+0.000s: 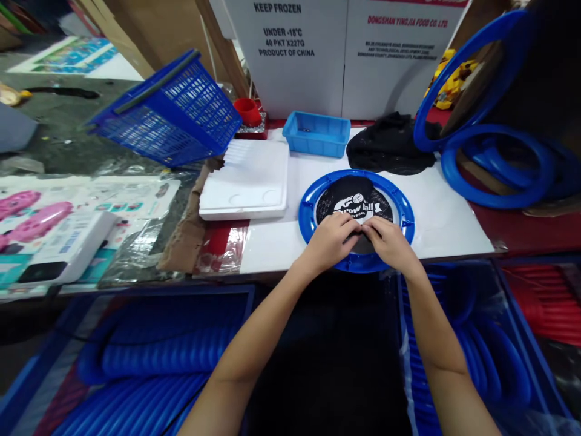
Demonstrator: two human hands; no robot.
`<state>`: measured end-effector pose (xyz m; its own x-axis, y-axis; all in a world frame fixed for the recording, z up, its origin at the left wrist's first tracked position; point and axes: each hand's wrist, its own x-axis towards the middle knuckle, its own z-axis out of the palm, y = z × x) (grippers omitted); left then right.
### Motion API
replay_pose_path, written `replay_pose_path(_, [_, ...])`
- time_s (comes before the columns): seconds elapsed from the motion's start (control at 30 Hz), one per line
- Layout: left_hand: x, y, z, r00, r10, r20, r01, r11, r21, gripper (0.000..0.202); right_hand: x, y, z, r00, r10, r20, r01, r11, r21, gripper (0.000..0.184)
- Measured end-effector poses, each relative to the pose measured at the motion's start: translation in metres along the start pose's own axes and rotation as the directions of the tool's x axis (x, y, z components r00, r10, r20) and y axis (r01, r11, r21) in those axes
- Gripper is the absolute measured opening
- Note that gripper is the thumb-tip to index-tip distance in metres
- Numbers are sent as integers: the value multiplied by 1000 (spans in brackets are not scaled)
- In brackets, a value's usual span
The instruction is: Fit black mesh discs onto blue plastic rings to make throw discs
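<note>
A blue plastic ring (311, 206) lies flat on the white work surface in front of me. Inside it rests a black mesh fabric piece (356, 189) with a white printed logo. My left hand (333, 239) and my right hand (387, 239) meet over the near part of the ring. The fingertips of both are pinched together on the fabric's near edge. Exactly what is between the fingertips is hidden.
Blue rings (494, 163) stack at the right, beside black fabric (390, 145). A light blue tray (318, 139), a white foam block (249, 181) and a tilted blue basket (172, 115) stand behind and left. Crates of blue rings (158, 345) sit below the table.
</note>
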<state>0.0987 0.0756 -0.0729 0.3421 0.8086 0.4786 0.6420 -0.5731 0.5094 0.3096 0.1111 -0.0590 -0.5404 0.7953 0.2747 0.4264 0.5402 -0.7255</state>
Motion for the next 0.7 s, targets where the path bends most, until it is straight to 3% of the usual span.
replay_pose_path(0.1, [-5,-4,-3,992,17,-124,-37,985,-166,7,-5,1,-1,997,-73,13,73,997,37,12])
replay_pose_path(0.2, [-8,-8,-7,980,-41,-192,-28,940,-340,6,-11,2,1,984,-179,-5,179,982,62,21])
replay_pose_path(0.33, [-12,-10,-12,993,-21,-118,-33,898,-440,8,-15,4,3,965,-257,-48,258,966,31,22])
replay_pose_path(0.5, [-21,-11,-19,1000,7,-16,-14,868,-497,12,-15,9,-3,931,-365,-9,363,923,129,19])
replay_pose_path(0.7, [-24,-14,-24,986,120,120,-69,931,-358,13,-15,15,-17,903,-388,185,353,915,195,11])
